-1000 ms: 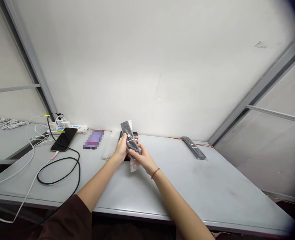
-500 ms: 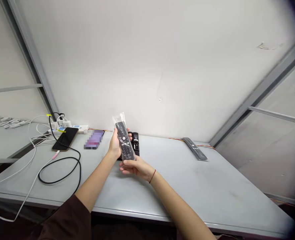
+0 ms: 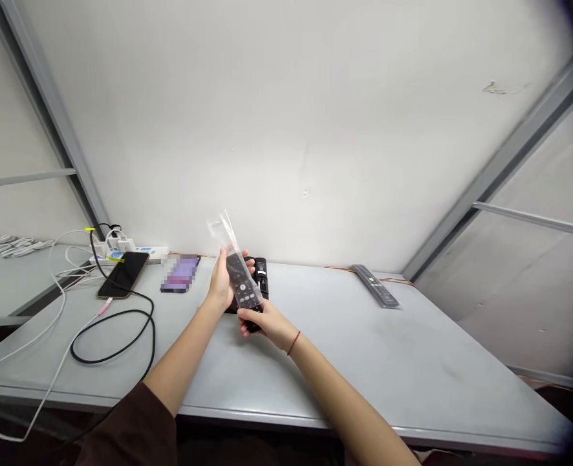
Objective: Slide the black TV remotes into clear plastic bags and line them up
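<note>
A black TV remote in a clear plastic sleeve [image 3: 242,283] stands tilted between my hands, its buttons facing me. My left hand [image 3: 223,285] grips it from behind, and my right hand [image 3: 262,321] holds its lower end. The empty top of the sleeve sticks up past the remote. Just behind my hands, a black remote or similar device [image 3: 261,277] lies on the table, its lower part hidden by my hands.
A grey remote [image 3: 374,285] lies at the table's back right. A phone [image 3: 123,274], a blurred purple item [image 3: 180,274], a power strip [image 3: 126,254] and loose black and white cables occupy the left. Wall panels rise behind the table.
The remote now sits lower in the sleeve, and more loose plastic shows above it. The sleeve's top leans further left, and my right hand has closed in around the lower end.
</note>
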A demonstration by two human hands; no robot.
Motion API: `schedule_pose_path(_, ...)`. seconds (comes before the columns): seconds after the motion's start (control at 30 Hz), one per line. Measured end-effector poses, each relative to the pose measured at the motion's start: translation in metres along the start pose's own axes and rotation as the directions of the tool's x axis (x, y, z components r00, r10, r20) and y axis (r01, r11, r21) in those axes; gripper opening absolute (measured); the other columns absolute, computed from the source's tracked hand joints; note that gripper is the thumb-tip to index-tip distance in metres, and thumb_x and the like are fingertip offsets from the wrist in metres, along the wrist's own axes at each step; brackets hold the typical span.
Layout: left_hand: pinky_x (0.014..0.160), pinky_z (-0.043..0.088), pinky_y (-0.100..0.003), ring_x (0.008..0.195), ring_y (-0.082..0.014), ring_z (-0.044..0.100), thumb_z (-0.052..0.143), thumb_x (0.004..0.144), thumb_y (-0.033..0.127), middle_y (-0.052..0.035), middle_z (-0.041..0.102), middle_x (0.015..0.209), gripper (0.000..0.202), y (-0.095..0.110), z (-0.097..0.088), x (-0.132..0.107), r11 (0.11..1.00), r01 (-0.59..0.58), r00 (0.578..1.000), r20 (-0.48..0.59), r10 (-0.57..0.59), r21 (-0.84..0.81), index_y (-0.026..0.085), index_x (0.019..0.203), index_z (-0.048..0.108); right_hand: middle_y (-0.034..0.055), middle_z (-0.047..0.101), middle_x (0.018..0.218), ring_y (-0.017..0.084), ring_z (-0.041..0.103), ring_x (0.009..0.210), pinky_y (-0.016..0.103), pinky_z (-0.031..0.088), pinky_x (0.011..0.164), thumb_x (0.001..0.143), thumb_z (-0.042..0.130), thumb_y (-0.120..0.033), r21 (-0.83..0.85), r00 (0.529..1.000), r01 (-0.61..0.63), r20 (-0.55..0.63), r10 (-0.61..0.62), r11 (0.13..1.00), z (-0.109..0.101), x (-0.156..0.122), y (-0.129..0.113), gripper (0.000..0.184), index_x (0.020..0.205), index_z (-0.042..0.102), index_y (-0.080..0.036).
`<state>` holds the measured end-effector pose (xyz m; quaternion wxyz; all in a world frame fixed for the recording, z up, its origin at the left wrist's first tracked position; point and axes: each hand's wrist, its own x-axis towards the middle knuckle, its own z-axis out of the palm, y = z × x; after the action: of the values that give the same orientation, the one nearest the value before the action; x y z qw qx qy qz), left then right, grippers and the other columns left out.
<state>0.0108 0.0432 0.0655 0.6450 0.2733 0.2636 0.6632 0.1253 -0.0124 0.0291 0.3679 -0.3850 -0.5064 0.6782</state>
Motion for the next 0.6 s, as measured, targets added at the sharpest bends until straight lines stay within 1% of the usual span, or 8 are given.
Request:
schedule_pose_path(0.07,0.064,0.053,-0.029,0.066,-0.0147,0.065,0.044,0.09,0.044,-0.0057,0.067,0.091,0.037,-0.006,0.001,0.0,0.999,-0.003,1.0,-0.011,0.004,0.042,0.019,0.116,0.053,-0.0021,0.059,0.065,0.01,0.055,0.048,0.024,0.048,0.047,0.067,0.072,-0.03,-0.037,1.0,0.024,-0.018,-0.025,0.999,-0.003,0.0,-0.002,0.03,0.084,0.051,-0.017)
schedule_pose_path(0.17,0.062,0.052,-0.028,0.062,-0.0137,0.064,0.039,0.092,0.041,-0.0053,0.067,0.089,0.032,-0.004,-0.007,0.01,0.996,-0.081,0.994,-0.066,0.083,0.037,0.019,0.112,0.052,-0.0035,0.058,0.066,0.01,0.052,0.045,0.023,0.045,0.042,0.066,0.072,-0.03,-0.139,1.0,-0.02,0.006,0.021,0.99,-0.011,-0.002,-0.005,0.036,0.093,0.05,-0.019)
schedule_pose_path(0.3,0.062,0.051,-0.025,0.063,-0.0112,0.063,0.031,0.095,0.038,-0.0045,0.067,0.094,0.03,0.021,-0.032,0.034,0.984,-0.179,0.961,-0.218,0.171,-0.017,0.02,0.109,0.052,-0.0027,0.056,0.063,0.009,0.05,0.045,0.022,0.044,0.041,0.069,0.069,-0.031,-0.275,0.996,-0.066,0.041,0.081,0.959,-0.027,-0.003,-0.01,0.025,0.084,0.054,-0.018)
schedule_pose_path(0.4,0.062,0.051,-0.026,0.067,-0.0124,0.064,0.025,0.096,0.04,-0.0051,0.067,0.092,0.036,0.04,-0.055,0.048,0.987,-0.163,0.953,-0.257,0.16,0.01,0.019,0.105,0.053,-0.0009,0.057,0.064,0.008,0.05,0.044,0.021,0.041,0.04,0.072,0.066,-0.032,-0.293,0.998,-0.06,-0.025,0.055,0.954,-0.041,-0.003,-0.016,0.021,0.077,0.052,-0.017)
schedule_pose_path(0.43,0.061,0.051,-0.025,0.066,-0.0128,0.064,0.026,0.095,0.038,-0.0057,0.067,0.087,0.036,0.044,-0.062,0.051,0.989,-0.123,0.955,-0.262,0.14,0.079,0.017,0.101,0.054,-0.0007,0.057,0.064,0.008,0.049,0.043,0.021,0.04,0.039,0.073,0.065,-0.032,-0.28,0.997,-0.053,-0.064,0.037,0.959,-0.046,-0.003,-0.017,0.021,0.077,0.051,-0.017)
schedule_pose_path(0.47,0.061,0.051,-0.025,0.066,-0.0128,0.063,0.028,0.095,0.035,-0.0056,0.066,0.083,0.034,0.047,-0.069,0.053,0.974,-0.064,0.959,-0.258,0.121,0.218,0.016,0.097,0.055,-0.0006,0.057,0.063,0.008,0.049,0.042,0.021,0.04,0.039,0.074,0.064,-0.033,-0.262,0.994,-0.045,-0.106,0.018,0.964,-0.051,-0.002,-0.018,0.021,0.076,0.05,-0.018)
schedule_pose_path(0.53,0.062,0.051,-0.025,0.064,-0.0132,0.063,0.037,0.09,0.027,-0.0044,0.063,0.075,0.023,0.047,-0.079,0.056,0.871,0.041,0.964,-0.247,0.093,0.489,0.014,0.09,0.056,-0.0008,0.056,0.061,0.009,0.049,0.042,0.021,0.04,0.039,0.075,0.062,-0.032,-0.225,0.981,-0.036,-0.193,-0.009,0.974,-0.061,-0.001,-0.019,0.02,0.075,0.048,-0.018)
schedule_pose_path(0.6,0.063,0.051,-0.026,0.064,-0.0137,0.062,0.046,0.083,0.022,-0.0028,0.06,0.072,0.013,0.044,-0.087,0.057,0.758,0.083,0.971,-0.223,0.084,0.647,0.014,0.084,0.056,-0.0009,0.055,0.061,0.009,0.05,0.043,0.021,0.041,0.039,0.076,0.061,-0.029,-0.184,0.961,-0.055,-0.278,0.002,0.981,-0.069,0.002,-0.019,0.018,0.074,0.047,-0.018)
